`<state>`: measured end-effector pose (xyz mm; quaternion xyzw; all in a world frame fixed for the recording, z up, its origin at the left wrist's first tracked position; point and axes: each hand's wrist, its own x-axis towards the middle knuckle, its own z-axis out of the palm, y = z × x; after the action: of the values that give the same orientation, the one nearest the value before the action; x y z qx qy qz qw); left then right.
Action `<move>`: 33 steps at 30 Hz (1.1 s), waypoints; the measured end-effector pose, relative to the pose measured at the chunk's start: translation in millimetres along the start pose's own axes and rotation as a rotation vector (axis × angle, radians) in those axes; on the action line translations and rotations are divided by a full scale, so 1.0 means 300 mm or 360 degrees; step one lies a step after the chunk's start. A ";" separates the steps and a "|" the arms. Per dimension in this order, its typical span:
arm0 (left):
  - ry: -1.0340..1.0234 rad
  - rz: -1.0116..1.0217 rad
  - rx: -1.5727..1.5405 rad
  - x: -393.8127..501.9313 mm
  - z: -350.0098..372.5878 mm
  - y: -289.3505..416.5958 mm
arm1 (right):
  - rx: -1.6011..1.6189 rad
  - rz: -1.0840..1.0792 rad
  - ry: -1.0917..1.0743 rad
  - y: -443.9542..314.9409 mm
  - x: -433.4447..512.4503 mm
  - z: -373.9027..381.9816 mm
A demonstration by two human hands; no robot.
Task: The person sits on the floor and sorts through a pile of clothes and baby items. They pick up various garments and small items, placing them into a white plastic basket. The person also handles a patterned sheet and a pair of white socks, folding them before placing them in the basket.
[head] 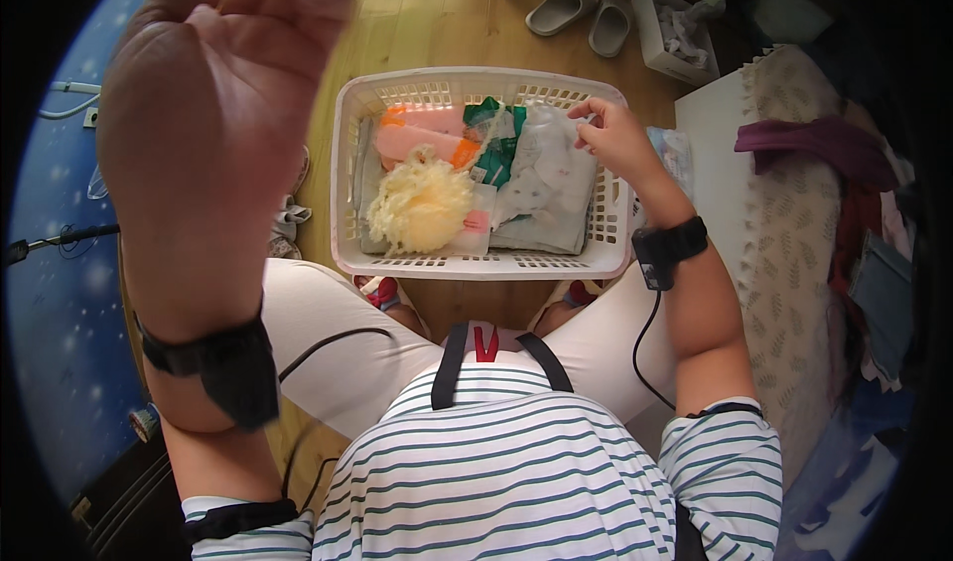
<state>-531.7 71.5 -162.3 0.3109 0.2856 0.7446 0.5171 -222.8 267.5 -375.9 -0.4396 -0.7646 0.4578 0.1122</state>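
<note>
A white plastic laundry basket (484, 267) sits on the floor between my legs. My right hand (614, 136) is over its right side, fingers bent and a little apart, with nothing seen between them. Below it lie a clear plastic bag (547, 151) and folded grey cloth (555, 239). A pale yellow mesh bath puff (423, 205), pink items with orange ends (421, 140) and a green packet (497, 168) fill the left and middle. My left hand (216, 114) is raised close to the camera, palm showing; its fingertips are cut off by the top edge.
Grey slippers (562, 11) and a white box with crumpled paper (677, 36) are on the wood floor beyond. To the right, a patterned cloth (789, 226) holds a purple garment (815, 144). A blue wall (56, 263) runs along the left. Cables hang from both wrist straps.
</note>
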 end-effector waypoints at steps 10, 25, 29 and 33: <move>0.1146 -0.0531 0.1287 -0.096 -0.590 -0.226 | -0.0343 -0.0252 -0.0502 0.015 0.034 0.172; 0.0439 0.0387 0.2471 -0.021 -0.590 -0.237 | -0.0713 -0.0230 -0.0540 -0.084 -0.011 0.980; 0.0357 0.0405 0.2588 -0.019 -0.577 -0.252 | -0.0608 -0.0377 -0.0688 -0.115 -0.001 1.104; 0.0332 0.0343 0.2438 -0.008 -0.559 -0.272 | -0.0261 -0.0380 -0.0306 -0.141 0.022 0.894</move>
<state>-610.0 76.6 -331.7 0.5357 0.7356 0.4112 0.0535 -404.8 103.2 -492.6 -0.3075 -0.8534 0.4172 0.0558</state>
